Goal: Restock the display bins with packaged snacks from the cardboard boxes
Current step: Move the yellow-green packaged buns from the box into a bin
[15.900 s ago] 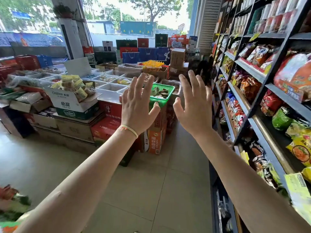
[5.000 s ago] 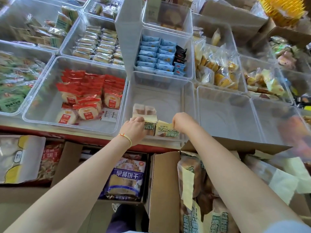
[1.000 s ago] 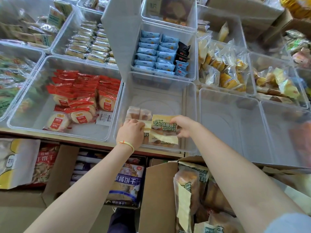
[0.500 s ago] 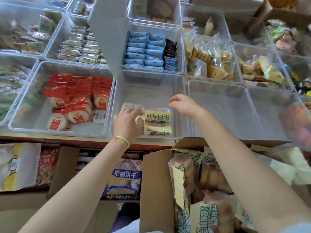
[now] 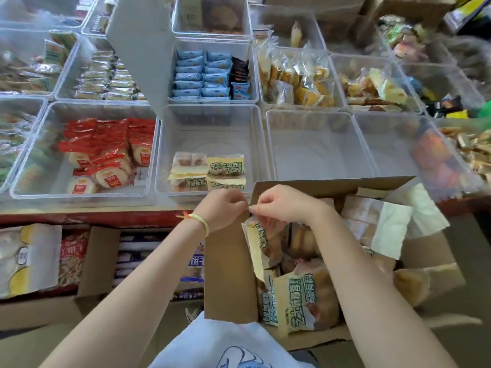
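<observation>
The step in hand, as judged, is fetching the next pack (image 5: 261,243) from the box (image 5: 231,274) for the bin (image 5: 212,155). The pack is best gripped by its top seal w/ both hands, lifted straight up so neighbouring packs are not dragged out, then laid flat beside the packs already in the bin (image 5: 208,171), labels facing the same way. The wrapper looks thin & crinkly, so a light pinch should do; the soft bread inside is likely crushed by a hard squeeze.

Pose: both forearms are stretched forward & converge over the box's far left corner, just in front of the bin's near wall. The left hand (image 5: 221,208) is held knuckles up, fingers curled under; what they hold cannot be seen, as the tips are hidden. A yellow band (image 5: 200,221) is worn at that wrist. The right hand (image 5: 284,204) is held just beside the left, nearly touching, thumb & forefinger drawn narrow in a pinch at the pack's top edge; contact looks likely but is partly blurred.

Location: the pack stands upright in the box, vs. four-odd packs lying flat at the bin's front. The box sits below the counter (image 5: 79,216) edge, flaps open, w/ more packs (image 5: 300,301) inside. The next bin (image 5: 318,144) to the right is seen w/o stock.
</observation>
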Available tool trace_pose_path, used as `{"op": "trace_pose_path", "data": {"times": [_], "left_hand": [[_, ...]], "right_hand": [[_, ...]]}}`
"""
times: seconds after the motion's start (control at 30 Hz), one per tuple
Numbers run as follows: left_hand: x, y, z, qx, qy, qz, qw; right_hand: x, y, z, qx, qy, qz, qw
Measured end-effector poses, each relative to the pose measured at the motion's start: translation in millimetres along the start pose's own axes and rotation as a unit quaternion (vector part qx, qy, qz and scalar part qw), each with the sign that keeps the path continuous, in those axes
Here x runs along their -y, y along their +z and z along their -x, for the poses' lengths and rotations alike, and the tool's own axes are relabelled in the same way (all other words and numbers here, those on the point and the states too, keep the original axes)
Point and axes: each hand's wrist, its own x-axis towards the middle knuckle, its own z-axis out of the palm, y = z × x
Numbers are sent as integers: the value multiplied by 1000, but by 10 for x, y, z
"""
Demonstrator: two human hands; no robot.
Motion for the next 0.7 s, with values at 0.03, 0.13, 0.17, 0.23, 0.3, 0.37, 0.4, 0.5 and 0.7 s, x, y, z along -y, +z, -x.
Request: {"op": "trace_pose_path", "data": {"times": [0.03, 0.13, 0.17, 0.23, 0.3, 0.37, 0.4, 0.5, 0.7], "left_hand": [[6, 29, 12, 0, -4, 4, 1000], [18, 79, 55, -15, -7, 23, 1000], [25, 87, 67, -20, -7, 30, 999], [19, 84, 96, -28, -10, 54, 998], [0, 62, 136, -32, -11, 95, 995], [-17, 34, 183, -25, -6, 142, 990], [-20, 19, 211, -17, -1, 165, 986], [-31, -31, 317, 9, 24, 264, 964], [36, -172, 492, 88, 100, 314, 940]], "right_hand": [[-9, 66, -10, 2, 12, 35, 999], [-31, 239, -41, 25, 43, 127, 991], [-37, 280, -51, 31, 44, 130, 990], [-46, 316, -54, 25, 29, 118, 992], [-63, 291, -47, -11, 15, 101, 995], [-82, 238, -20, -60, 3, 49, 997], [-90, 207, 5, -79, -5, -3, 997], [-67, 112, 116, -92, -26, -207, 974], [203, -33, 258, -79, -78, -470, 876]]}}
